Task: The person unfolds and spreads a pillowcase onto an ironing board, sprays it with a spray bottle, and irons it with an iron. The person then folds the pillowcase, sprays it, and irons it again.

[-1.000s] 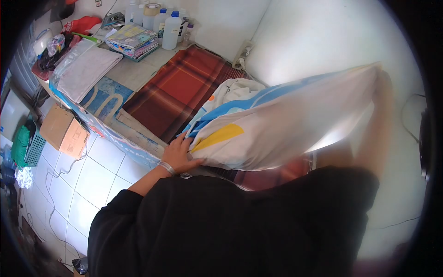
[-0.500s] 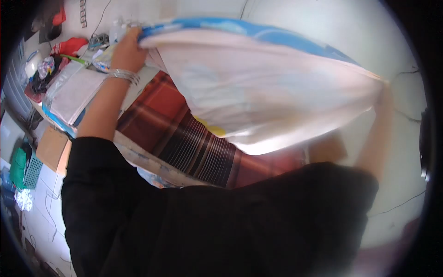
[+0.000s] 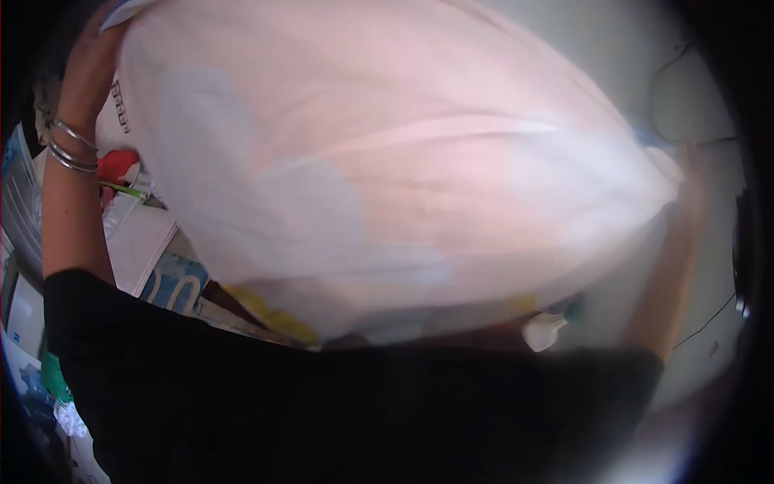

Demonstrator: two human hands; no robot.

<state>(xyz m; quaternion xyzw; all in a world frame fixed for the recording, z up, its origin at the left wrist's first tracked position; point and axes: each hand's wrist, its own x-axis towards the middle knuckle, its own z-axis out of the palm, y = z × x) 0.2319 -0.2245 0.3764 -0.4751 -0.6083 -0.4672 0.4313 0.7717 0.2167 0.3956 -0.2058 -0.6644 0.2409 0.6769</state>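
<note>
A large, thin, pale pink cloth with blue-grey shapes and yellow patches near its lower edge (image 3: pixel 322 169) hangs spread between a person's raised hands, filling most of the view. The left hand (image 3: pixel 90 64), above silver-coloured bangles (image 3: pixel 72 149), appears closed on the upper-left corner, its fingertips hidden. The right hand (image 3: pixel 686 176), blurred, grips the opposite end, bunched to a point. Beyond the left forearm, a folded pale cloth (image 3: pixel 139 242) lies on a surface with a blue, white-lettered covering (image 3: pixel 173 282).

The lower edge hangs just beside a small white plastic-looking object (image 3: pixel 544 331); a low sweep could knock it. The bunched end might slip if tugged hard, and the raised fabric blocks sight of whatever it could snag.
</note>
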